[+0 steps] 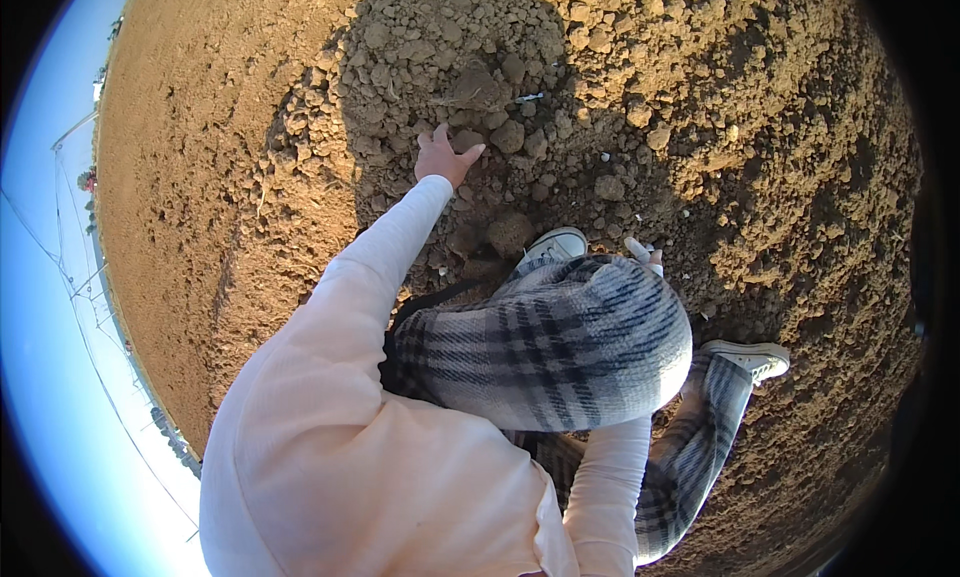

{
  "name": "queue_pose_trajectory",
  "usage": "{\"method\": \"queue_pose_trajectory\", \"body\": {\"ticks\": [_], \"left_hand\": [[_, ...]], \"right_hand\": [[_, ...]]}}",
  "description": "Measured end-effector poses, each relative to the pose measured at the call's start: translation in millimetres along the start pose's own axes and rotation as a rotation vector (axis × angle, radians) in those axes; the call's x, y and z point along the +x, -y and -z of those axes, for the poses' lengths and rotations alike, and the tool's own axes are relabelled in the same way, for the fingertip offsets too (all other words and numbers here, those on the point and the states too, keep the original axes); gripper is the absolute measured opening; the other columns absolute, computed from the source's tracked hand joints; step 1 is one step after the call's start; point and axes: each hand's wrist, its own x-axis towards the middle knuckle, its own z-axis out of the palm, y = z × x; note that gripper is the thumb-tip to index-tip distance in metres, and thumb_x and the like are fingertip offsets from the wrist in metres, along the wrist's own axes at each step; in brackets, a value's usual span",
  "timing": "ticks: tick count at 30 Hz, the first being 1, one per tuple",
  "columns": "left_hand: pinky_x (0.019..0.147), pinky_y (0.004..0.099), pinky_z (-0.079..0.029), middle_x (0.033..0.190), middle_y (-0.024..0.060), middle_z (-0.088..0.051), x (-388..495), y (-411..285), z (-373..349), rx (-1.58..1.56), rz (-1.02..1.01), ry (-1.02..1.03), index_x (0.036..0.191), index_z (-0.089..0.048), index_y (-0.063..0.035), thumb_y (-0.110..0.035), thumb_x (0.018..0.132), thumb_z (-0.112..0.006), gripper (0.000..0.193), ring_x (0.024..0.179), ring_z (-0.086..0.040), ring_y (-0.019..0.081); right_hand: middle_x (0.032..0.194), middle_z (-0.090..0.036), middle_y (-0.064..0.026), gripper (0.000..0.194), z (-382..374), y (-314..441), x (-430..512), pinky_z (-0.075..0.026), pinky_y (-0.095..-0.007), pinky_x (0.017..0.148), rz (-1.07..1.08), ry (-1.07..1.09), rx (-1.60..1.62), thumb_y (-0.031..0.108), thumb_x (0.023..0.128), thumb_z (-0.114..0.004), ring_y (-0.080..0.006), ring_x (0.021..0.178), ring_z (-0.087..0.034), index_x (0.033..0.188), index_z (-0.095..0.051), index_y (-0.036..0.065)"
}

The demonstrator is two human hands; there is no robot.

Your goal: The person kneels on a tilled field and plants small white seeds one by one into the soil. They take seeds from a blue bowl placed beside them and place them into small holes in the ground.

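Observation:
My left hand (445,161) reaches out over loose brown soil in shade, palm down, with thumb and fingers spread. A dark soil clod (467,141) lies by the gap between its thumb and fingers; whether they touch is unclear. Behind my raised knee (660,329), in plaid trousers, most of my right hand (655,260) is hidden. Only its fingertips show, close to small pale pieces, and I cannot tell whether it grips them. Beyond my left hand, a thin white piece (529,97) rests on the soil, and a small white bit (605,157) lies farther right.
Larger clods (510,235) sit near one of my canvas shoes (559,244). My other shoe (750,359) stands on soil to the right. A low ridge of clods (300,115) runs at the left, with sunlit field (172,224) beyond. Overhead wires and metal framework (75,292) cross the sky.

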Motion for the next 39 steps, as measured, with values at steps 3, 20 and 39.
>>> {"method": "queue_pose_trajectory", "body": {"ticks": [3, 20, 39], "left_hand": [[0.079, 0.0344, -0.051, 0.098, 0.0096, -0.061, -13.1, -21.7, -17.9, -0.301, -0.331, 0.119, 0.112, -0.059, -0.0051, -0.042, 0.085, -0.063, 0.046, 0.088, -0.06, 0.0232], [0.07, 0.0287, -0.051, 0.091, 0.0061, -0.055, -112.0, -192.4, -26.6, -0.645, -1.009, 0.589, 0.098, -0.059, -0.0057, -0.005, 0.083, -0.065, 0.016, 0.078, -0.061, 0.0167], [0.061, 0.0258, -0.05, 0.088, 0.0047, -0.063, 85.1, -176.1, -26.7, -0.604, -0.364, 0.34, 0.112, -0.057, -0.0002, -0.021, 0.093, -0.055, 0.029, 0.07, -0.061, 0.012]], "right_hand": [[0.067, -0.053, -0.0006, 0.06, -13.3, 24.3, -2.4, -0.038, -0.0195, 0.046, 0.043, 0.038, 0.167, 0.051, 0.097, -0.039, -0.0075, 0.052, -0.043, 0.119, -0.056, -0.003], [0.106, -0.057, -0.0162, 0.05, -52.2, 58.7, 26.2, -0.045, -0.0416, 0.091, 0.392, 0.331, 0.607, 0.037, 0.097, -0.037, -0.0289, 0.1, -0.056, 0.125, -0.045, -0.003], [0.094, -0.062, -0.0082, 0.029, 6.2, 62.7, 17.1, -0.051, -0.03, 0.075, 0.285, 0.119, 0.567, 0.017, 0.091, -0.057, -0.0169, 0.081, -0.059, 0.11, -0.057, -0.004]]}}
